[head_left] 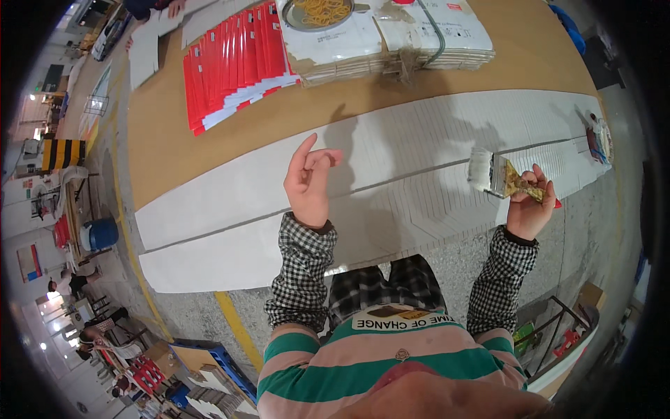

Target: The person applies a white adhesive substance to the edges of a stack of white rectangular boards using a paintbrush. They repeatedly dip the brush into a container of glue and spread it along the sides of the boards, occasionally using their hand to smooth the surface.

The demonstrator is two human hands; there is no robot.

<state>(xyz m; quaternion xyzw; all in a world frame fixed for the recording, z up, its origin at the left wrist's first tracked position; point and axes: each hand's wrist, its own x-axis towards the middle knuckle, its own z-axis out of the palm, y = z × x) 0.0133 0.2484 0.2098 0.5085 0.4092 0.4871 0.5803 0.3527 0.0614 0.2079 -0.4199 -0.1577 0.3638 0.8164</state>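
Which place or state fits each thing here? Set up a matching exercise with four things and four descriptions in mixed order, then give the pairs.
Things:
1. paintbrush
2. left hand
3. rubber bands
4. red and white sheets

Descriptions:
A. heaped in a metal dish
B. held in the right hand
C. fanned out on the brown table
D. raised, holding nothing

Pairs: 1-B, 2-D, 3-A, 4-C
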